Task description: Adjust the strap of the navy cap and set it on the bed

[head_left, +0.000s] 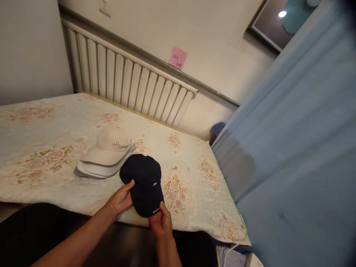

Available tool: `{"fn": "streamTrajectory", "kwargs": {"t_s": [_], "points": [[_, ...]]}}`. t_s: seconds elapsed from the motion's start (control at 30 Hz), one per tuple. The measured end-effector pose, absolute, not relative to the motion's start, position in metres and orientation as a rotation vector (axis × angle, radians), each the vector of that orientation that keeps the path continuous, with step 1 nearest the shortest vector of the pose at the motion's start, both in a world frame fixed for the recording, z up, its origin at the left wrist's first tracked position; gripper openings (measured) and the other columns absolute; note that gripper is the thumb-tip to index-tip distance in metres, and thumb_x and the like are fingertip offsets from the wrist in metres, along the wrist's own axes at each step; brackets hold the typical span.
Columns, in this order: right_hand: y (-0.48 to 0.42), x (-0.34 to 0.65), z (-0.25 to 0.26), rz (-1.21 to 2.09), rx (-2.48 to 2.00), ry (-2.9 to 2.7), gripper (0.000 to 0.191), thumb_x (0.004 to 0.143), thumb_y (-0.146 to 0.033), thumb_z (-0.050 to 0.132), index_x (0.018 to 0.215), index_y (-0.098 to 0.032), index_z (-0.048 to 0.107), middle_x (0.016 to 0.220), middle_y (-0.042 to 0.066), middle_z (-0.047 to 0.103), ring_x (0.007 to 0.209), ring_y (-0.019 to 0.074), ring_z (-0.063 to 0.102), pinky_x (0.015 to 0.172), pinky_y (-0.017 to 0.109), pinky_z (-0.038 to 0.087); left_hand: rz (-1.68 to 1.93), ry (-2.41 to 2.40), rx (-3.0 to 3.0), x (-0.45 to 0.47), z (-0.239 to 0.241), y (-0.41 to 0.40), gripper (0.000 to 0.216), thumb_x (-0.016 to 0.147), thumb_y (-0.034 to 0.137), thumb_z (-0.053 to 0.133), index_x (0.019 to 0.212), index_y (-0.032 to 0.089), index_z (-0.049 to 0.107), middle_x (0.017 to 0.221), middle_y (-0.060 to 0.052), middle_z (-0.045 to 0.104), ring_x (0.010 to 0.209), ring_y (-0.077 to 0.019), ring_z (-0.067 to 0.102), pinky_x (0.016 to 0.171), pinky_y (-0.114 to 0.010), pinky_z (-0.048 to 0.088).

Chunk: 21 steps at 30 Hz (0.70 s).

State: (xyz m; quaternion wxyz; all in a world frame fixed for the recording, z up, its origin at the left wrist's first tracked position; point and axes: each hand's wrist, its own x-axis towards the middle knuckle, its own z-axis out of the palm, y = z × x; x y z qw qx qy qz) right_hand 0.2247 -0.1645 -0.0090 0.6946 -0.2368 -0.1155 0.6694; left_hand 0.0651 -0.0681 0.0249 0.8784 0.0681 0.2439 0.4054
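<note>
A dark navy baseball cap is held between my two hands over the near edge of the bed. My left hand grips its left side, thumb on top where crown and brim meet. At the brim's front corner, my right hand pinches the edge, thumb on top beside white lettering. A small white logo marks the crown. Just left of the navy cap, a beige baseball cap rests on top of a stack of paler caps on the floral bedspread.
A white radiator runs along the wall behind the bed, with a pink note above it. At the right hangs a blue curtain. A bag with a white cord sits low at the bed's right corner.
</note>
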Motion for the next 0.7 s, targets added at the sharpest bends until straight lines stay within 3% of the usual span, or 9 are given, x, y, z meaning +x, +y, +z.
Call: {"fn": "streamTrajectory", "kwargs": {"t_s": [0.13,0.43,0.7], "points": [[-0.175,0.222,-0.010,1.497,-0.616,-0.188,0.039,0.075,-0.027,0.067,0.113,-0.017,0.064,0.115,0.008,0.070,0.112,0.0231,0.062,0.104,0.046,0.040,0.850,0.524,0.197,0.065,0.038,-0.074,0.062,0.088,0.018,0.054,0.144,0.003,0.032,0.101,-0.018,0.073,0.090,-0.0287,0.070,0.095,-0.043,0.048],[-0.190,0.216,-0.014,1.536,-0.679,-0.265,0.041,0.078,-0.034,0.066,0.115,-0.017,0.063,0.118,0.010,0.068,0.104,0.0239,0.065,0.095,0.046,0.047,0.780,0.531,0.246,0.066,0.065,-0.083,0.055,0.083,0.019,0.062,0.134,0.004,0.049,0.099,-0.018,0.073,0.090,-0.0331,0.070,0.094,-0.046,0.048],[-0.192,0.217,-0.017,1.564,-0.658,-0.262,0.044,0.081,-0.042,0.061,0.117,-0.016,0.062,0.121,0.010,0.066,0.113,0.0257,0.061,0.097,0.048,0.045,0.764,0.551,0.357,0.061,0.074,-0.086,0.026,0.079,0.017,0.066,0.102,0.006,0.070,0.098,-0.018,0.073,0.085,-0.0308,0.071,0.091,-0.044,0.049]]}}
